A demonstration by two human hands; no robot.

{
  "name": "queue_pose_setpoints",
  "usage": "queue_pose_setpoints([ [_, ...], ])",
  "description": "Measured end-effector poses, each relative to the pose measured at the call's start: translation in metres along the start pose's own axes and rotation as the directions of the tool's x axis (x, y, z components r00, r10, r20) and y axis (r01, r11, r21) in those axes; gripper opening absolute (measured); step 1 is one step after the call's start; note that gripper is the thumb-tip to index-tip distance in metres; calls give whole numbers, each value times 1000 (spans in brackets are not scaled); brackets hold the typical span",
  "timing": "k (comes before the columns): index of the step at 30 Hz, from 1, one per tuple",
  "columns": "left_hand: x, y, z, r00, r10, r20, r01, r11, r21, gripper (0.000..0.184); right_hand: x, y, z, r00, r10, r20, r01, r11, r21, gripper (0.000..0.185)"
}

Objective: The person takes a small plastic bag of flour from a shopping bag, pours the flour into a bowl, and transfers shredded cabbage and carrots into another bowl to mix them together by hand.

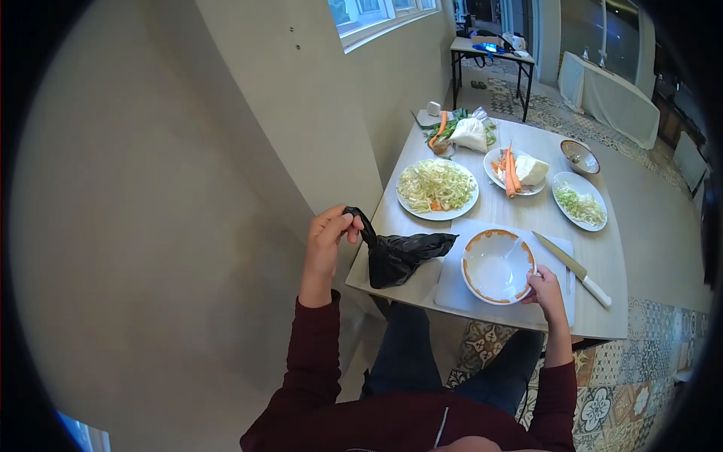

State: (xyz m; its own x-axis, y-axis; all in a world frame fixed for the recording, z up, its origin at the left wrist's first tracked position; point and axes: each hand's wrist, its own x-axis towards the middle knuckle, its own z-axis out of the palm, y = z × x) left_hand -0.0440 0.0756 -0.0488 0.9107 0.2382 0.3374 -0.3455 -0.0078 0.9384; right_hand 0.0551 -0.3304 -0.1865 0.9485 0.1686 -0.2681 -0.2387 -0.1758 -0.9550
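Note:
My left hand (pixel 331 230) pinches one handle of a black plastic bag (pixel 399 260), which slumps on the near left part of the table. What lies inside the bag is hidden. With my right hand (pixel 545 290) I grip the right rim of a white bowl (pixel 497 271) that has an orange-brown patterned edge. No food shows in the bowl, and it is over a white cutting board (pixel 450 290). A knife (pixel 572 267) with a white handle lies slanted across the board's right side, its handle past the edge.
Shredded cabbage heaps on a plate (pixel 403 205) at the left. Behind are carrots (pixel 512 175) and a white chunk on another plate (pixel 493 175), and greens beside a white bag (pixel 471 134). An oval plate (pixel 599 218) and a small bowl (pixel 580 156) stand right. A wall (pixel 331 135) borders the left.

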Motion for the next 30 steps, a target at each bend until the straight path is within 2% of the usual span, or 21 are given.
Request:
queue_pose_setpoints([
  [1, -2, 0, -2, 1000, 7, 6, -7, 1000, -10, 24, -2, 0, 2, 972, -177, -153, 146, 970, -196, 28],
  [2, -3, -1, -3, 1000, 14, 12, -14, 1000, -15, 23, -3, -1, 6, 891, -370, -262, 247, 881, -404, 30],
  [3, -5, -1, -4, 1000, 19, 18, -19, 1000, -18, 23, -5, -1, 10, 767, -558, -317, 292, 742, -603, 32],
  [5, -9, -2, -3, 999, 21, 28, -20, 999, -33, 23, -25, -44, 45, 730, -616, -297, 459, 763, -455, 35],
  [6, -11, -2, -1, 999, 19, 32, -18, 999, -46, 23, -35, -60, 64, 734, -650, -197, 546, 738, -397, 34],
  [7, -12, -2, 1, 999, 19, 36, -17, 998, -59, 23, -46, -78, 86, 670, -741, -37, 673, 628, -391, 30],
  [8, -14, -2, 3, 999, 15, 42, -12, 998, -62, 23, -55, -92, 109, 666, -743, 73, 729, 626, -277, 25],
  [9, -14, -2, 5, 999, 15, 47, -12, 998, -64, 22, -55, -101, 127, 547, -804, 233, 827, 475, -300, 22],
  [11, -12, -1, 8, 998, 11, 61, -7, 998, -64, 22, -51, -113, 162, 374, -833, 408, 927, 334, -168, 25],
  [12, -12, -1, 10, 998, 4, 68, 1, 998, -63, 22, -42, -112, 178, 332, -825, 456, 943, 299, -146, 26],
  [14, -10, -2, 10, 997, 1, 77, 2, 999, -43, 22, -22, -108, 206, 264, -859, 439, 964, 214, -160, 24],
  [17, -10, -11, 11, 997, 6, 76, -5, 1000, -17, 21, -6, -106, 222, 264, -870, 417, 959, 189, -213, 22],
  [20, -24, -17, 13, 998, 67, -3, -67, 997, 48, 19, -2, -101, 228, 230, -873, 430, 945, 94, -314, 16],
  [22, -31, -26, 13, 997, 68, -33, -67, 998, 18, 18, 1, -97, 228, 298, -834, 465, 931, 146, -334, 13],
  [23, -35, -31, 13, 997, 53, -47, -53, 999, 6, 18, 3, -94, 229, 249, -861, 443, 937, 100, -334, 15],
  [30, -48, -47, 10, 997, 40, -68, -39, 999, 18, 15, 9, -86, 236, 434, -798, 418, 893, 319, -318, 24],
])
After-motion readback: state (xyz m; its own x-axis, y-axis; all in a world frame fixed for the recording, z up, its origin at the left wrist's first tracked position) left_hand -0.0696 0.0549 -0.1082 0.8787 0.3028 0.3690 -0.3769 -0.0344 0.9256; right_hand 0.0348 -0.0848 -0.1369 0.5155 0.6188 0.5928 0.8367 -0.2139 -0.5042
